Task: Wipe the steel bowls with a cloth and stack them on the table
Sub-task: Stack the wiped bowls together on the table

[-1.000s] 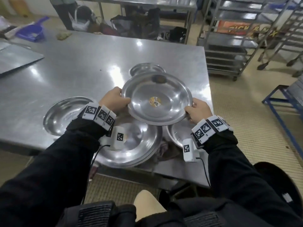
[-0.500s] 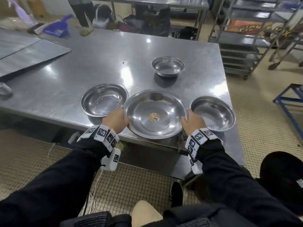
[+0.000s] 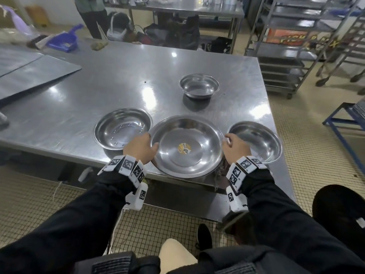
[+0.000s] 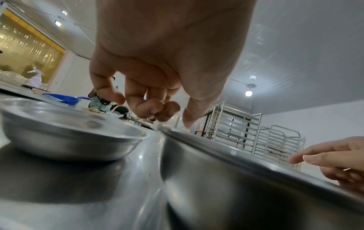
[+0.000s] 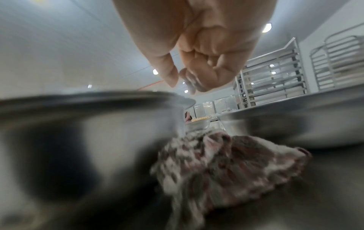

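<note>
A large steel bowl [image 3: 187, 147] with a yellow sticker sits on the steel table [image 3: 98, 86] by its front edge. My left hand [image 3: 146, 145] is at its left rim, thumb tip at the rim and fingers loosely curled on nothing [image 4: 157, 110]. My right hand [image 3: 230, 141] hovers just off the right rim and holds nothing [image 5: 187, 80]. A medium bowl [image 3: 122, 129] stands to the left, another bowl [image 3: 256, 141] to the right, and a small deep bowl [image 3: 198, 86] farther back. A mottled brown cloth [image 5: 226, 163] lies between the large bowl and the right bowl, partly hidden.
A flat steel sheet [image 3: 29, 76] lies on the table's far left, and a blue dustpan [image 3: 63, 40] at the back. Steel rack trolleys [image 3: 286, 56] and a blue frame [image 3: 345, 119] stand to the right. A person [image 3: 90, 16] stands beyond the table.
One second ago both hands held the large bowl up in the air. It was then set down on the table between the two bowls, and both hands have now loosened from its rim.
</note>
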Demonstrator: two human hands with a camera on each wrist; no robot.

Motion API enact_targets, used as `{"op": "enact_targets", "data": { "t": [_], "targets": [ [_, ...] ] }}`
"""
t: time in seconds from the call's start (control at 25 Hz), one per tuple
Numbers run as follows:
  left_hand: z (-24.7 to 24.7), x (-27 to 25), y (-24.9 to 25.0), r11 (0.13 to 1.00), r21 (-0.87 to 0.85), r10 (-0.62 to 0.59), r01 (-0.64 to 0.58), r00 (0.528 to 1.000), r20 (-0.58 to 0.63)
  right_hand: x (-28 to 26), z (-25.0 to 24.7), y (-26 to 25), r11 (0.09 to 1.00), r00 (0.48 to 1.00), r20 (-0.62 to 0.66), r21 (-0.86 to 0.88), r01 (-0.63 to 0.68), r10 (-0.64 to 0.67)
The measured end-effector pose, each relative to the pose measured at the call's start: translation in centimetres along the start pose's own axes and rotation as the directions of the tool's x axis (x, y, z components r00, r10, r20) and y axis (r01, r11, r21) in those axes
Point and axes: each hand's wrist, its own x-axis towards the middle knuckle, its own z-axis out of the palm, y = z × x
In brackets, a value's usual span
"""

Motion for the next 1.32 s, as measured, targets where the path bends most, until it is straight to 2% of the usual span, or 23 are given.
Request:
{"op": "enact_targets", "data": {
  "t": [0.12,0.2,0.32,0.4,0.6,0.72,0.84,0.92,1.0,1.04,1.2,1.32],
  "targets": [
    [-1.2,3.0,2.6,0.989,-0.148,0.032,-0.026,0.999,0.038,3.1,-1.8,-1.2,0.992,1.000,0.001,0.125,-0.013,0.013],
    [-2.1,5.7,4.6,0.976,-0.216,0.019,-0.007,0.998,0.058,5.9,-2.6,-1.9,0.983,0.998,0.058,0.184,-0.027,0.016],
    [-3.0,11.4,7.8,0.950,-0.309,0.001,0.036,0.993,0.121,12.4,-3.2,-2.7,0.944,0.990,0.132,0.319,-0.089,0.049],
    [-3.2,15.5,9.9,0.939,-0.338,-0.011,0.062,0.988,0.153,17.2,-3.6,-3.5,0.933,0.979,0.188,0.334,-0.135,0.074],
    [-2.9,25.5,12.8,0.963,-0.240,-0.081,0.120,0.983,0.165,28.5,-3.7,-4.5,0.940,0.934,0.338,0.268,-0.212,0.114],
    [-2.0,30.1,13.3,0.977,-0.164,-0.108,0.140,0.976,0.191,33.8,-1.7,-3.5,0.976,0.919,0.360,0.078,-0.202,0.161],
    [-0.5,34.5,13.8,0.972,-0.147,-0.144,0.183,0.960,0.241,38.2,0.8,-2.4,0.984,0.923,0.345,-0.010,-0.179,0.172],
    [0.8,36.4,14.0,0.964,-0.180,-0.141,0.194,0.952,0.271,40.5,2.3,-1.6,0.978,0.908,0.364,-0.097,-0.184,0.207],
    [2.1,38.2,14.1,0.955,-0.211,-0.146,0.211,0.947,0.285,41.8,3.9,-1.1,0.952,0.883,0.369,-0.023,-0.304,0.291],
    [2.7,39.0,13.9,0.947,-0.230,-0.152,0.223,0.945,0.289,42.3,4.6,-0.8,0.948,0.890,0.353,0.024,-0.318,0.289],
    [3.6,40.1,13.9,0.924,-0.281,-0.167,0.261,0.933,0.318,41.8,5.0,-0.7,0.953,0.904,0.337,0.058,-0.297,0.261],
    [3.2,39.5,14.2,0.922,-0.263,-0.185,0.283,0.921,0.342,42.0,4.7,-0.4,0.955,0.885,0.371,-0.011,-0.298,0.280]
  ]
}}
